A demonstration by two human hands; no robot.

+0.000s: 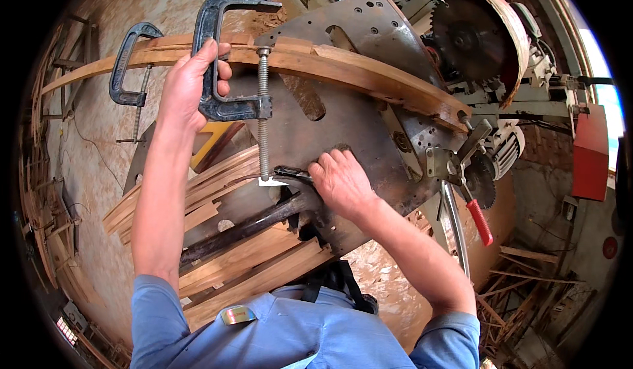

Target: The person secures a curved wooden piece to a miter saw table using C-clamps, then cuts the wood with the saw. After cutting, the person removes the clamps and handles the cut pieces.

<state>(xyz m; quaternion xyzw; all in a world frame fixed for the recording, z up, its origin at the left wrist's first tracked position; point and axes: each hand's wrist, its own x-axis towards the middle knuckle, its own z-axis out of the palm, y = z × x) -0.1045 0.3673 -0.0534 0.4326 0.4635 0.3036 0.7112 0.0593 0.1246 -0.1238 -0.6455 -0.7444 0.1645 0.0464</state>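
Bright daylight, white glare at the right-hand opening [600, 58] (strong fisheye curvature toward the edges)

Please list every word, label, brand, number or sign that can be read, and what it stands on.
None reads clearly.
Patch on shirt: too small to read.
Dark marks on pale strips: too small and blurred.
Held clamp: nothing legible.
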